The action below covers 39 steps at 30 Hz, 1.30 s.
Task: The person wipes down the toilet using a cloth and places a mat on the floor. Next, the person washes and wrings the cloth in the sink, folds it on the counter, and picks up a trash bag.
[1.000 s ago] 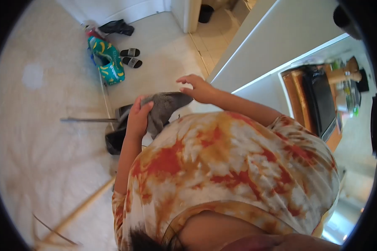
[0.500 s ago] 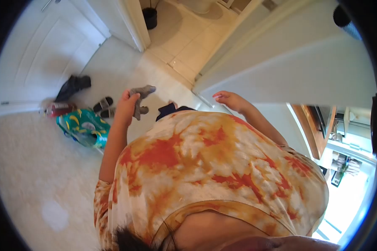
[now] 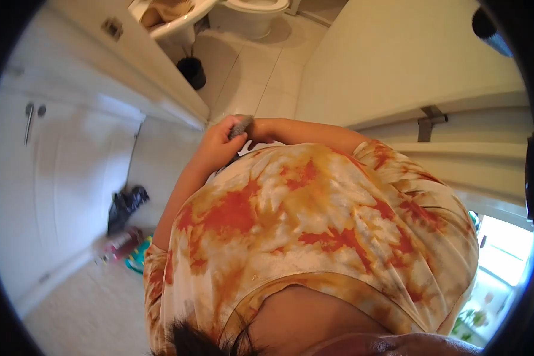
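My left hand point(image 3: 224, 142) is closed round a bunched grey cloth point(image 3: 241, 127) in front of my chest. Close beside it, my right hand point(image 3: 256, 132) is mostly hidden behind the cloth and my left hand, so its fingers cannot be made out. The tie-dyed shirt point(image 3: 314, 237) I wear fills the middle of the view below both hands.
A doorway opens ahead onto a tiled floor point(image 3: 243, 71) with a toilet point(image 3: 252, 21), a sink point(image 3: 187, 24) and a black bin point(image 3: 191, 72). A white door point(image 3: 71, 172) stands left, a black bag point(image 3: 126, 204) beside it. An open door point(image 3: 409, 53) is at right.
The view has turned toward the tiled room and come nearer its doorway. My hands, apart before, are now together, the grey cloth still in my left hand. The slippers have left the view.
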Available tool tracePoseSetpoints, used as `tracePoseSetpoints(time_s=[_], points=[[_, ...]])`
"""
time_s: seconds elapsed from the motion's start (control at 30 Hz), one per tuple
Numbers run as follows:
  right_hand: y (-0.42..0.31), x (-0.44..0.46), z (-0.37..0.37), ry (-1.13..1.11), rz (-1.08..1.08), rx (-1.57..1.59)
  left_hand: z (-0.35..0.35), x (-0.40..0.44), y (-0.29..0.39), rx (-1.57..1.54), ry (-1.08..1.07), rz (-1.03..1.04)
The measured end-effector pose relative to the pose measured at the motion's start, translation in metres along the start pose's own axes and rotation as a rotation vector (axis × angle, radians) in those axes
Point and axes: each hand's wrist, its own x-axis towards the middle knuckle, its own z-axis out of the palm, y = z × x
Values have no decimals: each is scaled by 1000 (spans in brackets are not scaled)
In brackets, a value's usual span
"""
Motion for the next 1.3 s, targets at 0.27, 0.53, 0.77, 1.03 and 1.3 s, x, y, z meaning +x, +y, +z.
tracePoseSetpoints(time_s=[0.27, 0.53, 0.77, 1.03, 1.3], points=[[8, 50, -125, 190, -489, 723, -56, 169, 52, 284, -534, 356], [-57, 29, -259, 120, -842, 1348, -63, 299, 55, 182, -621, 347], [-176, 80, -413, -76, -691, 1366, -104, 405, 25, 392, -242, 383], [-270, 164, -435, -384, -577, 1294, -140, 422, 5, 440, 248, 250], [-312, 166, -470, -409, -605, 1295, -220, 451, -16, 317, 597, 161]])
